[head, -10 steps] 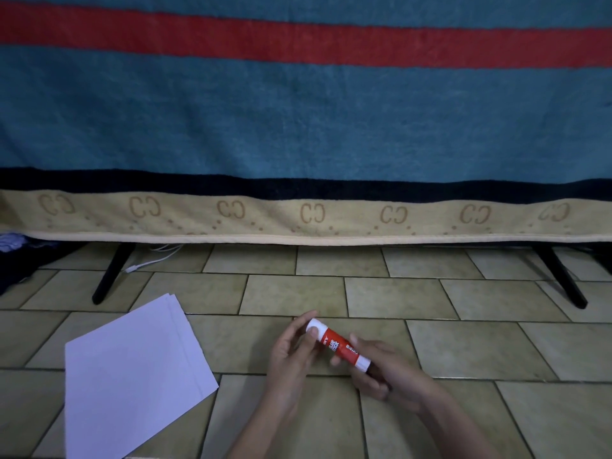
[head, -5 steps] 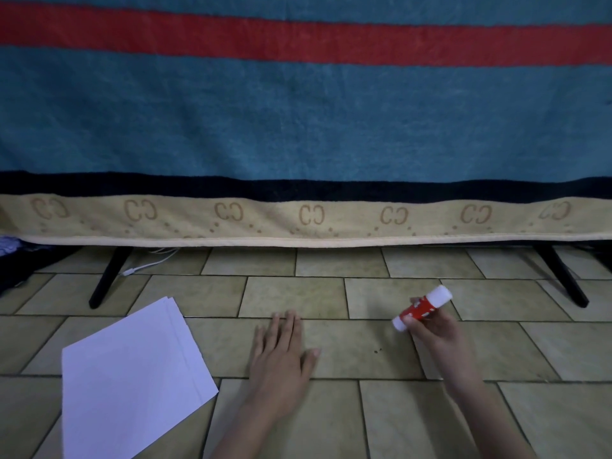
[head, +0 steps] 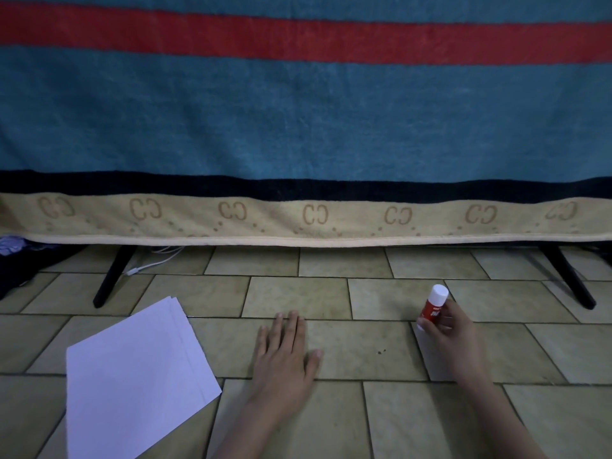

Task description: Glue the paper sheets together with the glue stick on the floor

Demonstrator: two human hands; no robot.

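The right hand (head: 455,329) gripped a glue stick (head: 433,304) around its lower part, fingers curled over the red label. The stick stood nearly upright, its long axis tipped slightly to the right, with the white cap at the top pointing up and away from the person. Its bottom end was hidden behind the fingers, so whether it touched the floor (head: 331,299) could not be told. The print on the label was too small to read.

The left hand (head: 284,352) lay flat on the tiled floor, palm down, fingers straight and close together, thumb out to the right, holding nothing. It sat between the glue stick and the paper sheets (head: 135,376), apart from both.

The white sheets lay in a loose stack on the floor at the lower left, turned at an angle, with the edges of the lower sheets peeking out along the right side. The bottom of the stack was cut off by the picture's edge, and the number of sheets was hard to make out.

Behind everything hung a blanket (head: 298,127), blue with a red stripe and a tan border. Black legs (head: 112,276) and a white cable (head: 155,260) showed beneath it.
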